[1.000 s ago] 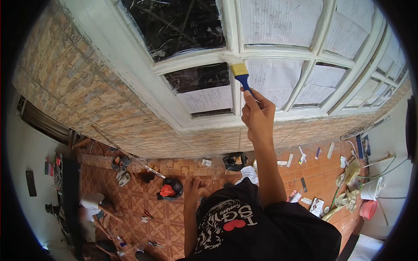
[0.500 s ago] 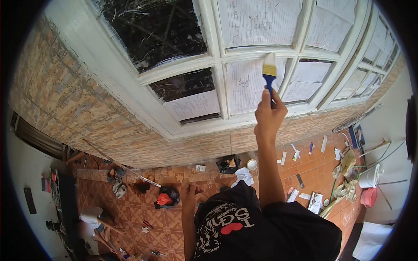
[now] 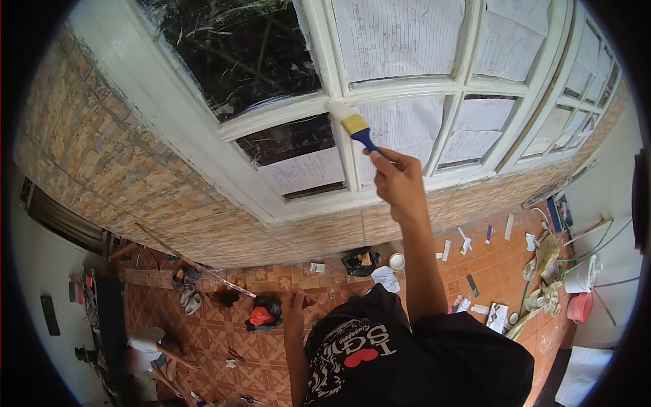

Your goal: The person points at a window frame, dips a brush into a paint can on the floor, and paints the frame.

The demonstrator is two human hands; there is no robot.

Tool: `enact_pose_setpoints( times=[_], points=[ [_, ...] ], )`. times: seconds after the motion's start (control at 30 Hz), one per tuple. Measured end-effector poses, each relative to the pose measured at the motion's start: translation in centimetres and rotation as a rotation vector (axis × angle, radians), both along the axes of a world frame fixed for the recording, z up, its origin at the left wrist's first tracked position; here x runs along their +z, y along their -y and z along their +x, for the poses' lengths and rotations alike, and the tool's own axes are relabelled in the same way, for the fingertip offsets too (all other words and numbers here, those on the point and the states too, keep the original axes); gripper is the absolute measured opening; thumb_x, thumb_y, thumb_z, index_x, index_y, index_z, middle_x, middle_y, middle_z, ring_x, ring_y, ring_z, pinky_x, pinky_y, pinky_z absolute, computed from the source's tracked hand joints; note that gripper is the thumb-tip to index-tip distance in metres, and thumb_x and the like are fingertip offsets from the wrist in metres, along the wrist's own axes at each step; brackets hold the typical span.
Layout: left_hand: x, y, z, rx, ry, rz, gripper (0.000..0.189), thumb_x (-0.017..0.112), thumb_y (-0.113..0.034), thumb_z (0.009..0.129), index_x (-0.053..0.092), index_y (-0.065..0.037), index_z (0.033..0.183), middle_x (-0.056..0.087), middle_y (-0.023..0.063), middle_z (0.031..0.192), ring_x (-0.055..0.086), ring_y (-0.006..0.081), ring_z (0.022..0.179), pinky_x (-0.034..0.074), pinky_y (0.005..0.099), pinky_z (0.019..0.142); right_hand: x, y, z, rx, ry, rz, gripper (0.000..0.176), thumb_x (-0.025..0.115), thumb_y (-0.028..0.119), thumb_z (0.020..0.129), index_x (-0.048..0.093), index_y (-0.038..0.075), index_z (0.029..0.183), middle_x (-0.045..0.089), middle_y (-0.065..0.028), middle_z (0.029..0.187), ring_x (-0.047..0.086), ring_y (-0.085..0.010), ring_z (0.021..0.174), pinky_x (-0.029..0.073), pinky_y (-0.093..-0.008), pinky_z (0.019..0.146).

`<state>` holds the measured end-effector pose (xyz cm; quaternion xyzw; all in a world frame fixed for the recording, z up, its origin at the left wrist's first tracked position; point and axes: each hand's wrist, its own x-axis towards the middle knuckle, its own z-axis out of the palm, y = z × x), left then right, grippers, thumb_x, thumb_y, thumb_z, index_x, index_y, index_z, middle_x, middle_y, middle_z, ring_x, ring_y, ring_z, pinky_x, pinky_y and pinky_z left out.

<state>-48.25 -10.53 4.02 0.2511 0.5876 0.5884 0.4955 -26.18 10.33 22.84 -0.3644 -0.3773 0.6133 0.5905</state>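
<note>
My right hand (image 3: 398,180) is raised and grips the blue handle of a paintbrush (image 3: 351,123) with a yellow ferrule and white bristles. The bristles press on the white window frame (image 3: 285,115) where a vertical bar meets a horizontal one. Sheets of lined paper (image 3: 400,129) cover several panes; the dark panes at left are bare. My left hand (image 3: 294,302) hangs low beside my black shirt, fingers loosely spread, holding nothing.
Below the window runs a brick-patterned wall (image 3: 135,169) and a tiled floor strewn with black bags (image 3: 266,312), sandals (image 3: 186,285), paper scraps, a small white tin (image 3: 397,260), a white bucket (image 3: 582,278) and a pink bowl (image 3: 578,306). Another person crouches at lower left (image 3: 146,342).
My right hand swung the brush from the left bar to a pane further right, then back left onto the junction of the bars. The left hand stayed low.
</note>
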Motion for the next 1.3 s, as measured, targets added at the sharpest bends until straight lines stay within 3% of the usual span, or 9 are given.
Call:
enact_pose_setpoints(
  times=[0.2,0.43,0.7,0.93,1.3],
  points=[
    [-0.8,-0.4,0.0,-0.028,0.002,-0.054,0.016,0.050,-0.014,0.092,0.052,-0.003,0.081,0.052,0.0023,0.071,0.057,0.0143,0.067,0.049,0.0282,0.069,0.8,-1.7,6.1,-0.287,0.104,0.055,0.018,0.060,0.007,0.084,0.062,-0.006,0.096,0.039,0.0059,0.049,0.025,0.0002,0.036,0.014,-0.0191,0.033],
    [-0.5,-0.5,0.6,-0.090,0.036,-0.008,0.015,0.050,-0.014,0.092,0.052,-0.003,0.083,0.052,0.0023,0.071,0.057,0.0145,0.067,0.049,0.0278,0.069,1.3,-1.7,8.0,-0.395,0.068,0.032,0.028,0.064,0.005,0.079,0.060,-0.012,0.101,0.041,0.0053,0.052,0.027,-0.0001,0.039,0.016,-0.0188,0.035],
    [-2.4,1.9,-1.4,0.070,0.055,-0.019,0.014,0.050,-0.016,0.093,0.051,-0.004,0.085,0.048,0.0009,0.070,0.056,0.0147,0.065,0.050,0.0296,0.067,1.3,-2.4,13.4,-0.505,0.048,0.034,0.024,0.063,0.005,0.079,0.062,-0.010,0.098,0.042,0.0038,0.051,0.027,-0.0014,0.037,0.016,-0.0191,0.034],
    [-3.0,1.8,-1.6,0.039,0.017,-0.040,0.016,0.049,-0.017,0.093,0.051,-0.004,0.085,0.048,0.0014,0.070,0.057,0.0150,0.065,0.050,0.0301,0.067,0.2,-3.6,16.5,-1.068,0.023,0.178,0.023,0.061,0.007,0.081,0.061,-0.012,0.095,0.040,0.0041,0.050,0.030,-0.0015,0.037,0.018,-0.0204,0.033],
    [-2.6,0.8,-1.3,-0.012,-0.006,-0.028,0.018,0.048,-0.016,0.094,0.050,-0.003,0.082,0.049,0.0018,0.069,0.056,0.0143,0.065,0.051,0.0295,0.068,-0.2,-3.5,9.7,-0.788,0.183,0.063,0.034,0.062,0.010,0.081,0.059,-0.013,0.106,0.048,0.0001,0.057,0.035,-0.0037,0.043,0.023,-0.0226,0.038]
  ],
)
